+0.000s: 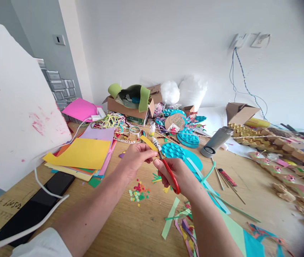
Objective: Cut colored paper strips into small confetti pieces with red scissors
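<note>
Over the middle of the desk, my left hand (138, 157) pinches a strip of yellow paper (148, 142) that sticks up past the fingers. Red-handled scissors (170, 171) are gripped in my right hand (176, 175), close beside the left. Their blades point up toward the strip and are partly hidden by my fingers, so whether they touch the paper I cannot tell. Below the hands lie small paper dots (138, 192) in red, green, yellow and orange. Thin green and yellow paper snippets (156, 177) lie near my right fingers.
Coloured paper sheets (79, 153) are stacked at left, near a black phone (38, 207) crossed by a white cable. Blue bumpy cardboard discs (173, 151), a glue bottle (152, 129) and a metal flask (217, 141) stand or lie beyond. Egg-carton pieces (259, 142) fill the right side.
</note>
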Tool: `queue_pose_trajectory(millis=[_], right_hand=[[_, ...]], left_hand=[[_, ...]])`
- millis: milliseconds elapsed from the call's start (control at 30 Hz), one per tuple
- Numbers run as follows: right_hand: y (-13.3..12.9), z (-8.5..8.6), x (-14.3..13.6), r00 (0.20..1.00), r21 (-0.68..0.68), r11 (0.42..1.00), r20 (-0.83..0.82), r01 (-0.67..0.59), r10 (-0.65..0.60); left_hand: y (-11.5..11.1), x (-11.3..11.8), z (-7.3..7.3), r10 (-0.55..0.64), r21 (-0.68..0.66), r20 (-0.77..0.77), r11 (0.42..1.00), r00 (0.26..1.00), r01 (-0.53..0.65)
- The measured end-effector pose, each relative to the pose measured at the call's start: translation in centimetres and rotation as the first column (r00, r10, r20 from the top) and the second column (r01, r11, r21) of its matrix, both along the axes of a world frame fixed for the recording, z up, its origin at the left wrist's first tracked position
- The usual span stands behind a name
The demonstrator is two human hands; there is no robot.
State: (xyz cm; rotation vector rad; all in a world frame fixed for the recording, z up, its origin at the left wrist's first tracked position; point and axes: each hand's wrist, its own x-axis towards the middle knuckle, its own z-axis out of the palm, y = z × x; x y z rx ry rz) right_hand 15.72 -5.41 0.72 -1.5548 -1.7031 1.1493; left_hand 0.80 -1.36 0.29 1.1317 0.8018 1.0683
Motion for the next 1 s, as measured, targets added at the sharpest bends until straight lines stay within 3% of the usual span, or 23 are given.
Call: queue_pose_trajectory(millis=[1000], right_hand=[[-0.18, 0.05, 0.22, 0.999, 0.017, 0.999, 0.040, -0.034, 0.034]], left_hand=[[0.21, -0.53, 0.32, -0.006, 0.003, -0.053, 1.000, 0.999, 0.006]])
